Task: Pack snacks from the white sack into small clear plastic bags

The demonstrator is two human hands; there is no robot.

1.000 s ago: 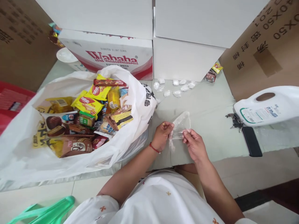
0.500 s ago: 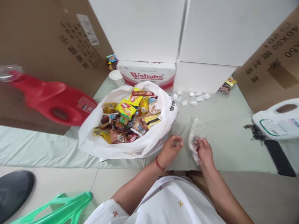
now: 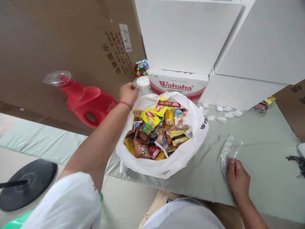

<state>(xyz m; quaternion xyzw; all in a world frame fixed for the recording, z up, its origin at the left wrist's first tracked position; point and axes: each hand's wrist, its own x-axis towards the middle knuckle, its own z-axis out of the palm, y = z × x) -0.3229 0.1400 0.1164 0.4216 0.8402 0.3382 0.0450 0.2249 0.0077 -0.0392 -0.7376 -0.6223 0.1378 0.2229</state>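
My left hand (image 3: 129, 94) reaches over the left rim of the white plastic bag (image 3: 188, 160), its fingers closed beside the white paper cup (image 3: 143, 81). What those fingers hold, if anything, is too small to make out. Wrapped snacks in yellow, brown and red packets (image 3: 150, 117) fill the bag. Low on the right, my right hand (image 3: 238, 178) grips a crumpled clear plastic wrapper (image 3: 225, 154) over the cloth-covered table (image 3: 202, 178). Small white wrapped pieces (image 3: 229, 114) lie beyond the bag, apart from both hands.
A red plastic bottle (image 3: 82, 100) stands left of the bag, near a big cardboard box (image 3: 71, 41). Behind are a Wahaha carton (image 3: 178, 85) and white boxes (image 3: 186, 38). More packets (image 3: 260, 106) lie at the back right; colourful ones (image 3: 141, 66) sit behind the cup.
My left hand has moved from near my right hand, across the bag, to the cup at the back left. My right hand keeps hold of the clear wrapper. The view has swung left.
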